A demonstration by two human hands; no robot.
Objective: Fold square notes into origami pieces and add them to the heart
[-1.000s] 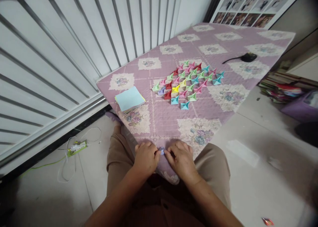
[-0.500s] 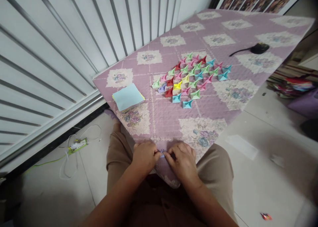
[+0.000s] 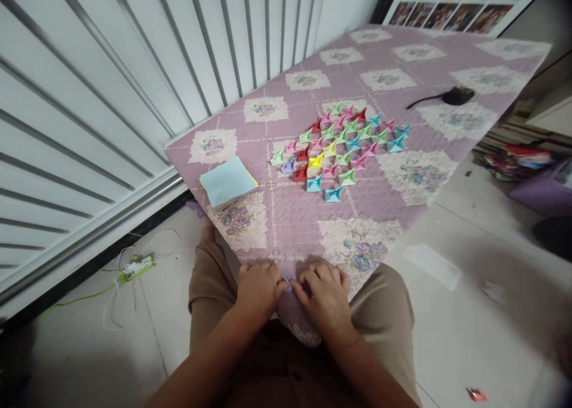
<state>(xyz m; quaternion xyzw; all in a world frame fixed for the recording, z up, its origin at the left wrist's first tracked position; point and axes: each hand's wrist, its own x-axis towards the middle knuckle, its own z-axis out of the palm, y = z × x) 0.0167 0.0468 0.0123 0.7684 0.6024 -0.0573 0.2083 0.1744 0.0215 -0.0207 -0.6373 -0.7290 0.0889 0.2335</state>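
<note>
Near the table's close corner, my left hand (image 3: 260,287) pinches the left side of a small purple folded paper (image 3: 289,283). The thumb and curled fingers of my right hand (image 3: 325,293) hold its right side. Much of the paper is covered by the fingertips. Farther up the table, several small folded paper pieces (image 3: 316,162) in green, pink, red, yellow, blue and purple stand in slanted rows. To their left lies a stack of paper sheets (image 3: 227,181), light blue on top.
A patterned purple cloth covers the table (image 3: 295,217). A black object with a cord (image 3: 458,95) lies at the far right. Slatted white panels (image 3: 134,56) border the left edge. On the floor are a power strip (image 3: 137,266) and a red wrapper (image 3: 476,394).
The camera view has shifted slightly, so the table and papers sit a little lower and farther left. Both hands still hold the purple paper, with slight finger movement.
</note>
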